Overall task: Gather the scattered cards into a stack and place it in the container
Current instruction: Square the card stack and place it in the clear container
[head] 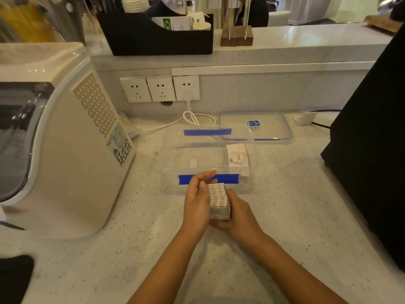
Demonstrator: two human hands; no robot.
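Near front edge of the speckled pale stone counter (pixel 285 216), both hands hold the stack of small white paper cards (pixel 217 199) upright, just above the surface: right hand (pixel 238 213) cups it from below and the far side, left hand (pixel 197 201) presses flat vs its left face, fingers half curled, not clenched. Cards look light, thin, slick and still stepped, not squared, so prob. prone to fan or slip; best pinched across the short edges w/ a palm under. Just beyond sits the clear plastic container w/ blue clip strips (pixel 208 179), open, w/ a small pile of cards topped by a "love" card (pixel 237 157) at its right end; left and middle of the box look free. Its clear lid (pixel 271 128) lies behind, toward the back wall. Cream appliance (pixel 83 139) crowds the left edge, black block (pixel 372 139) the right; straight-ahead path is open.
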